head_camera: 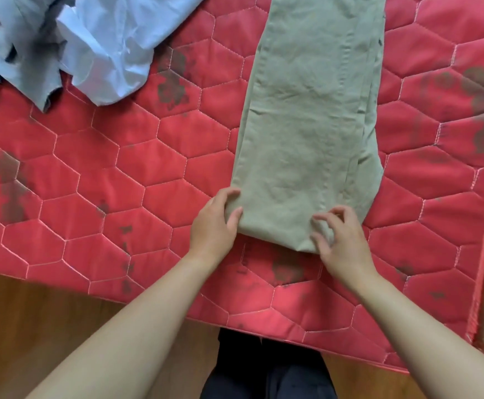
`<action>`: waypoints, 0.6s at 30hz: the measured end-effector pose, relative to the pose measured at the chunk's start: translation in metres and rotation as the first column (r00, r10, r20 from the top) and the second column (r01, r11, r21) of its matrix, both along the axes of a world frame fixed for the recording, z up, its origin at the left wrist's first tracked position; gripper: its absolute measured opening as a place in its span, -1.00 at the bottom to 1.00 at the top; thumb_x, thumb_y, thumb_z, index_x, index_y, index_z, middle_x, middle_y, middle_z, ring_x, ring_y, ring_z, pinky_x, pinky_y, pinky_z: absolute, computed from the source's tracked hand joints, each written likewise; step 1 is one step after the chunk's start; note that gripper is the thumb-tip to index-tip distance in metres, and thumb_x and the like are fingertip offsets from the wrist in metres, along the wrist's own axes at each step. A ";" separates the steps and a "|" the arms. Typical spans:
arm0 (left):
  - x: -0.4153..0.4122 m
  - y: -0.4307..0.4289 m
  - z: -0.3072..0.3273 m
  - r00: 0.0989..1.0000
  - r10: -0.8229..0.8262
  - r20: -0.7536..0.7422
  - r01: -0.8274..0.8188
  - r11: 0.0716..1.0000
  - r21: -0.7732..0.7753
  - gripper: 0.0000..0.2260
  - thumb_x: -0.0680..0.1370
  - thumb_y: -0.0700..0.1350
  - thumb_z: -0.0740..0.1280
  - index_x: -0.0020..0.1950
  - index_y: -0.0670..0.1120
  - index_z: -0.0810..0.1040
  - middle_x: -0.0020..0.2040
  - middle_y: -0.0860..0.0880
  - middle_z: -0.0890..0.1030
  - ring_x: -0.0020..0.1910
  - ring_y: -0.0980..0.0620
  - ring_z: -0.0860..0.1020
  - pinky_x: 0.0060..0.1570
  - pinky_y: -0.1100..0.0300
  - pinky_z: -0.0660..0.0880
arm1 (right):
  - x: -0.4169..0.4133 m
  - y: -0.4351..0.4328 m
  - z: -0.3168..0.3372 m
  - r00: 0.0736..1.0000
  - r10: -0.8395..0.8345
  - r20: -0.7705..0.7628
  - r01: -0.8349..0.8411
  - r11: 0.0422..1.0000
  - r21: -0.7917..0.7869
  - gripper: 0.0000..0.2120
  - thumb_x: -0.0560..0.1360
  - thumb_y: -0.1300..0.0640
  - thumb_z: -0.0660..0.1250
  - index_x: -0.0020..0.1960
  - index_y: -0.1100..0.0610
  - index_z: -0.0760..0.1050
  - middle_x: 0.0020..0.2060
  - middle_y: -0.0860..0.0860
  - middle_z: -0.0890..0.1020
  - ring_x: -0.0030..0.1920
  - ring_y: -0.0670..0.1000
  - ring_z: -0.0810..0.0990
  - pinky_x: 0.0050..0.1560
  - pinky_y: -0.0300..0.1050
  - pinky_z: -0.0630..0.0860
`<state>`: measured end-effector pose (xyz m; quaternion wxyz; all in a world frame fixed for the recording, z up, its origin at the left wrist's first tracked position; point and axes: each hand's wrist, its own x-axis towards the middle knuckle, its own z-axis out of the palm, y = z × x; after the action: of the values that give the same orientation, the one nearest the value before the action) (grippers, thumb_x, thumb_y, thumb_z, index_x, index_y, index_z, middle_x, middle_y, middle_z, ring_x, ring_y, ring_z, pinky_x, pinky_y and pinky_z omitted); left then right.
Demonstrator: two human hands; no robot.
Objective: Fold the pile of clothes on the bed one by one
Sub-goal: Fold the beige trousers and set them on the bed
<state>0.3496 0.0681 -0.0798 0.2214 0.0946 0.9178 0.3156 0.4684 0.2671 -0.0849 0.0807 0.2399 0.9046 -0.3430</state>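
While L grip (216, 223) & R grip (343, 240) pinch its near corners, creased khaki trousers (307, 125) lie on hex-quilted mattress (105, 168).

Hands: two, the left hand (214, 223) near centre toward 7 o'clock, the right hand (341, 240) toward 4 o'clock.
Trousers: one pair of khaki trousers (312, 110), lying from 12 to 1 o'clock down to centre.
Blue clothes: two, a pale blue garment (114, 44) at 11 o'clock and a grey-blue garment (13, 59) at 10 o'clock.
Bedding: one red quilted mattress (105, 174).
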 end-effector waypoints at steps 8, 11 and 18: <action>0.023 -0.018 0.021 0.996 -0.054 0.074 0.043 0.989 0.142 -0.78 0.47 -0.14 0.37 0.10 0.05 0.53 -0.06 0.07 0.57 -0.08 0.06 0.51 -0.01 0.18 0.42 | 0.039 -0.014 0.027 0.977 -0.160 -0.138 0.165 0.986 0.024 -0.63 0.37 0.46 0.29 0.09 0.14 0.53 0.01 0.01 0.33 -0.16 0.02 0.48 -0.02 -0.12 0.47; 0.035 -0.033 0.010 0.975 -0.209 0.070 0.216 0.971 -0.106 -0.68 0.48 -0.08 0.38 0.24 -0.02 0.50 0.17 -0.04 0.47 0.19 -0.07 0.41 0.19 0.01 0.38 | 0.057 -0.025 0.018 0.995 -0.064 0.076 0.058 0.995 0.076 -0.71 0.41 0.27 0.39 0.13 0.14 0.53 0.12 0.08 0.40 0.09 0.15 0.46 0.10 0.07 0.45; 0.021 -0.024 -0.015 0.821 -0.568 -0.058 0.561 0.821 -0.103 -0.67 0.48 -0.03 0.37 0.24 -0.02 0.51 0.24 -0.02 0.46 0.22 -0.06 0.42 0.13 -0.07 0.43 | 0.038 -0.009 -0.009 0.966 0.245 0.087 -0.258 0.948 0.189 -0.47 0.27 0.06 0.53 0.20 0.07 0.50 0.25 0.07 0.45 0.25 0.15 0.41 0.25 0.07 0.32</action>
<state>0.3711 0.0445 -0.0951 0.2687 0.3667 0.8693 0.1938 0.5061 0.2585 -0.0938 0.1277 0.1400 0.9545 -0.2303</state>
